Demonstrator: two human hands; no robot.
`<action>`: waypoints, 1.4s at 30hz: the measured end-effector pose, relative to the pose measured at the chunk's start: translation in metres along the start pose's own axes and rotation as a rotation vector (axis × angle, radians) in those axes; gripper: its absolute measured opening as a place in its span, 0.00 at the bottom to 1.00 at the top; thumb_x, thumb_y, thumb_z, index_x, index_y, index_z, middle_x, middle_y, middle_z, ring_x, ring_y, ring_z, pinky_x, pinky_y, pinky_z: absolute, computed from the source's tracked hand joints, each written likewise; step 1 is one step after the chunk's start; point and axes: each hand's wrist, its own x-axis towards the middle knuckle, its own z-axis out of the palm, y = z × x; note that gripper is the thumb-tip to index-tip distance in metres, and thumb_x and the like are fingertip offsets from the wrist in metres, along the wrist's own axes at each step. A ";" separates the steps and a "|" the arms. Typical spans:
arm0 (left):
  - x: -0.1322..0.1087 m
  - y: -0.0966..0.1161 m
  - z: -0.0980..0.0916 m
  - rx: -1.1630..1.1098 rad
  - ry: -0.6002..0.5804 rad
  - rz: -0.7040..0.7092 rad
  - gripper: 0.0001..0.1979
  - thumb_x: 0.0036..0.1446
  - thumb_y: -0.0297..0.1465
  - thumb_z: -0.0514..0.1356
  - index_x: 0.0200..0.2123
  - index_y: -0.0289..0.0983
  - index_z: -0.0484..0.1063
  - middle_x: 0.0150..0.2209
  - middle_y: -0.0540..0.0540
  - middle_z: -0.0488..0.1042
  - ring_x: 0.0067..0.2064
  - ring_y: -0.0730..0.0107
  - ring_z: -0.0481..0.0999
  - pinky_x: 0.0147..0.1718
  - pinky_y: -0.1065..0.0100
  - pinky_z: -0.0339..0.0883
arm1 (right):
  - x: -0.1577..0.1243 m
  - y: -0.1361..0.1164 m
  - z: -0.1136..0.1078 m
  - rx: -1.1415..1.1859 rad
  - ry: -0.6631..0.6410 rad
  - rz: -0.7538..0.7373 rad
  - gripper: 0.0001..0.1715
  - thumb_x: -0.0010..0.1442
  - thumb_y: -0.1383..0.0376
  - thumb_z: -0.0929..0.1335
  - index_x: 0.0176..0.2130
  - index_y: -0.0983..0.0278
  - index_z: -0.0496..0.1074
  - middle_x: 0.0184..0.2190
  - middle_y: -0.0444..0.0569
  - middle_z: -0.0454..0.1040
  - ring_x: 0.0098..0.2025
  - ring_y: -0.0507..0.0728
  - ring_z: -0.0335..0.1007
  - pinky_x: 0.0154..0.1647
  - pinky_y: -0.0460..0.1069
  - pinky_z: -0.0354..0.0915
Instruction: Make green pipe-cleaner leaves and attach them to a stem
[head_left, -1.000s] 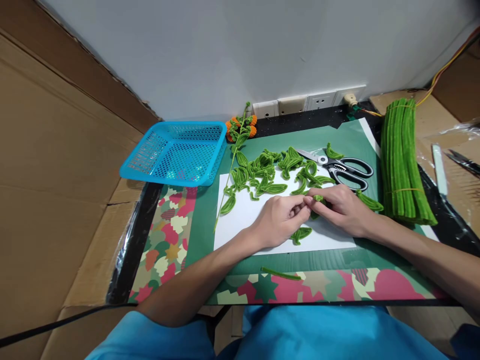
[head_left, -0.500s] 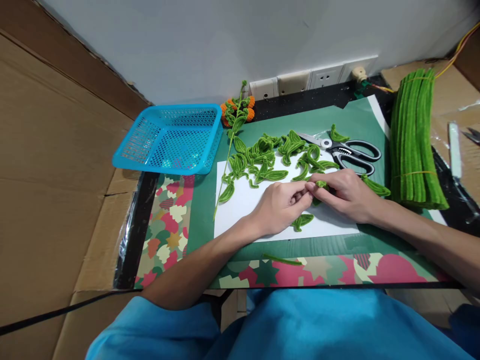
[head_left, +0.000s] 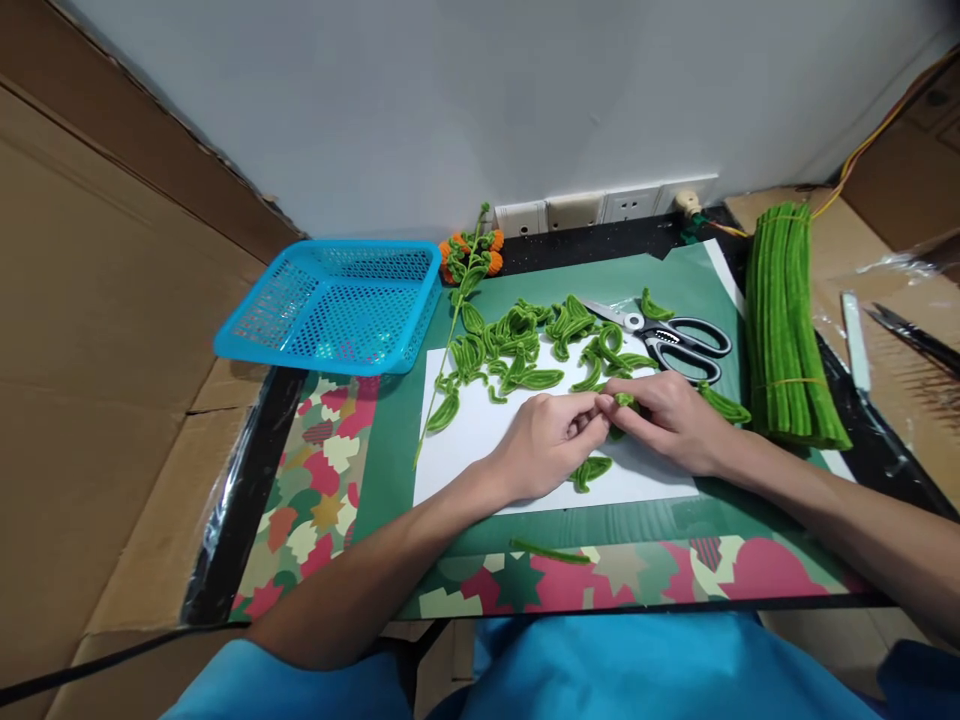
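Near the middle right of the frame, the left hand (head_left: 551,440) and the right hand (head_left: 675,420) meet at their fingertips above a white rectangular sheet of paper (head_left: 480,440). The right hand pinches a small, fuzzy, bright green piece (head_left: 624,399) between thumb and forefinger; a bit of it shows at the fingertips, the rest is covered. The left hand is curled, its thumb and forefinger drawn in against the right fingertips — whether it also grips the green piece I cannot tell. The piece sits just to the right of the left hand's fingertips.

Directly below the joined hands lies a single green fuzzy leaf shape (head_left: 592,474). Above them, across the centre of the frame, spreads a loose heap of looped green fuzzy leaves (head_left: 517,345). Black-and-grey handled scissors (head_left: 667,335) lie above the right hand, handles toward the right. Right of that hand, well apart from the fingertips, lies a thick banded bundle of green fuzzy stems (head_left: 784,330).

Left of the heap, a long thin green stem with leaves (head_left: 454,325) slants up to orange fuzzy flowers (head_left: 495,262) — just beside a blue perforated plastic basket (head_left: 315,362) at the upper left of the black desk (head_left: 592,240).
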 end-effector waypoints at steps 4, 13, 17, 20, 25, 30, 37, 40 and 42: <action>0.000 0.001 -0.001 0.010 0.006 -0.010 0.15 0.71 0.37 0.57 0.32 0.36 0.71 0.24 0.55 0.66 0.26 0.75 0.61 0.27 0.69 0.53 | 0.000 0.000 0.002 0.022 -0.002 0.009 0.18 0.75 0.61 0.62 0.32 0.61 0.66 0.22 0.39 0.64 0.23 0.50 0.58 0.30 0.47 0.53; 0.000 0.004 -0.002 0.035 0.002 -0.023 0.15 0.71 0.37 0.57 0.32 0.36 0.72 0.25 0.54 0.71 0.27 0.74 0.65 0.29 0.69 0.53 | 0.000 0.001 0.002 0.023 -0.027 0.029 0.19 0.76 0.58 0.61 0.34 0.61 0.68 0.24 0.41 0.67 0.25 0.52 0.60 0.32 0.49 0.52; 0.000 0.002 -0.002 0.036 0.003 -0.009 0.16 0.71 0.37 0.57 0.31 0.36 0.71 0.25 0.54 0.71 0.27 0.74 0.64 0.29 0.69 0.54 | 0.001 0.001 0.002 0.023 -0.025 0.031 0.18 0.76 0.59 0.61 0.33 0.61 0.67 0.24 0.41 0.68 0.25 0.52 0.61 0.32 0.49 0.52; 0.000 0.001 -0.002 0.021 0.001 -0.011 0.15 0.72 0.36 0.56 0.31 0.37 0.70 0.25 0.54 0.71 0.27 0.74 0.64 0.29 0.69 0.54 | 0.001 0.000 0.002 0.034 -0.029 0.026 0.18 0.76 0.59 0.61 0.33 0.61 0.67 0.24 0.41 0.69 0.25 0.52 0.61 0.32 0.48 0.53; -0.001 0.002 -0.002 0.017 0.003 -0.015 0.16 0.72 0.36 0.56 0.30 0.36 0.69 0.24 0.55 0.70 0.26 0.75 0.63 0.28 0.69 0.53 | 0.001 0.001 0.002 0.035 -0.025 0.017 0.19 0.76 0.59 0.61 0.34 0.62 0.68 0.24 0.41 0.69 0.25 0.51 0.61 0.32 0.48 0.54; -0.002 0.002 -0.003 0.015 0.000 -0.017 0.16 0.72 0.37 0.56 0.31 0.36 0.70 0.25 0.54 0.70 0.27 0.74 0.63 0.29 0.69 0.53 | 0.001 0.002 0.003 0.031 -0.032 0.027 0.18 0.76 0.59 0.61 0.34 0.62 0.69 0.25 0.42 0.70 0.25 0.52 0.60 0.33 0.48 0.54; -0.002 0.003 -0.003 0.005 -0.010 -0.018 0.17 0.72 0.38 0.56 0.31 0.37 0.69 0.25 0.54 0.70 0.27 0.74 0.64 0.29 0.69 0.53 | 0.000 0.002 0.003 0.050 -0.052 0.050 0.22 0.77 0.56 0.59 0.31 0.61 0.63 0.24 0.40 0.64 0.25 0.51 0.58 0.32 0.49 0.51; -0.001 0.004 -0.003 0.021 -0.010 -0.014 0.19 0.73 0.40 0.56 0.30 0.37 0.68 0.24 0.54 0.69 0.27 0.74 0.65 0.29 0.69 0.54 | 0.000 0.002 0.003 0.069 -0.030 0.035 0.25 0.78 0.53 0.58 0.30 0.60 0.59 0.24 0.40 0.63 0.25 0.51 0.55 0.31 0.49 0.51; -0.001 0.004 -0.003 0.020 -0.013 -0.017 0.19 0.73 0.40 0.55 0.30 0.37 0.69 0.24 0.54 0.69 0.27 0.73 0.65 0.29 0.69 0.54 | 0.000 0.002 0.003 0.081 -0.019 0.031 0.27 0.79 0.51 0.57 0.29 0.60 0.58 0.23 0.41 0.63 0.25 0.51 0.55 0.31 0.49 0.51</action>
